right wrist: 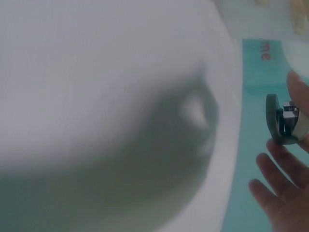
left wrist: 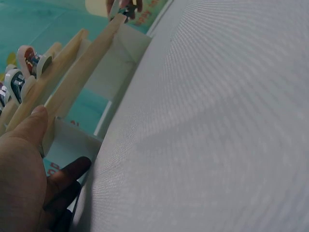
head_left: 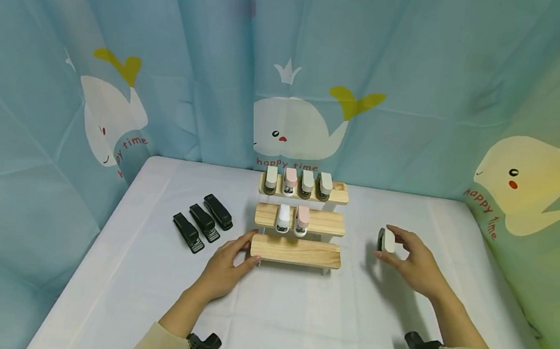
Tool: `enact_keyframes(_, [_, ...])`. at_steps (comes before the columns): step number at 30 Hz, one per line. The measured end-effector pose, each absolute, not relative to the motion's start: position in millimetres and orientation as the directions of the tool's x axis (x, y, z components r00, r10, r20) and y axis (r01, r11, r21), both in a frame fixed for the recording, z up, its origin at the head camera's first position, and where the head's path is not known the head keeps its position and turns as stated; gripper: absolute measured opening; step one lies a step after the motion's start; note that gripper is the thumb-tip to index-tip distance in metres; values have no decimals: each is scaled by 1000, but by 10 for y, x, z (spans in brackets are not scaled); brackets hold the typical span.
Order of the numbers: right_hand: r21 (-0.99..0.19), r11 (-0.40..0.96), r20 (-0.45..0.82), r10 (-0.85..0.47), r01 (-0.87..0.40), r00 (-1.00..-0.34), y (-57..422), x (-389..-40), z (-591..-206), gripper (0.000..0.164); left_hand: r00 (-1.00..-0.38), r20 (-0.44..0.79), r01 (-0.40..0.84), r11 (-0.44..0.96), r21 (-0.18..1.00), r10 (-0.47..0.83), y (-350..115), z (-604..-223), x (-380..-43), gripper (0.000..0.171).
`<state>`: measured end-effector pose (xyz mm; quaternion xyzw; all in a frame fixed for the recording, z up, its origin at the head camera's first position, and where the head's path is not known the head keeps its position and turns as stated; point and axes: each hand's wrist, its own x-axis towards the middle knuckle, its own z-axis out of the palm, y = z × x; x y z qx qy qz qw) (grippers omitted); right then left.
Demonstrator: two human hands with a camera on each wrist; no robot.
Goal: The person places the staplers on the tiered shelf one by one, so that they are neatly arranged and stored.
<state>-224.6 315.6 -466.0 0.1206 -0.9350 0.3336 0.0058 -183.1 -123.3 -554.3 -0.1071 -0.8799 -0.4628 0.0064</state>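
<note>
My right hand (head_left: pixel 417 265) pinches a small white stapler (head_left: pixel 387 241) with a dark grey base between thumb and fingertips, above the table to the right of a three-step wooden display stand (head_left: pixel 297 252). In the right wrist view the stapler (right wrist: pixel 277 121) is turned partly on its side, its metal mouth showing. My left hand (head_left: pixel 222 269) grips the left end of the lowest step, thumb at its front edge. Several mini staplers, off-white and one pink, stand on the top step; a white stapler (head_left: pixel 283 218) and a pink stapler (head_left: pixel 302 221) are on the middle step.
Three black staplers (head_left: pixel 203 222) lie in a slanted row left of the stand, on the white tablecloth (head_left: pixel 283 324). A blue curtain (head_left: pixel 208 74) with whale prints hangs behind the table and along its sides.
</note>
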Motion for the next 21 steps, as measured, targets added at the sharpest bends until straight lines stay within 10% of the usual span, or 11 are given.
enact_keyframes(21, [-640, 718, 136, -244, -273, -960, 2850, -2226, -4528, 75, -975, 123, 206, 550, 809, 184, -1234, -5546, -1832, 68])
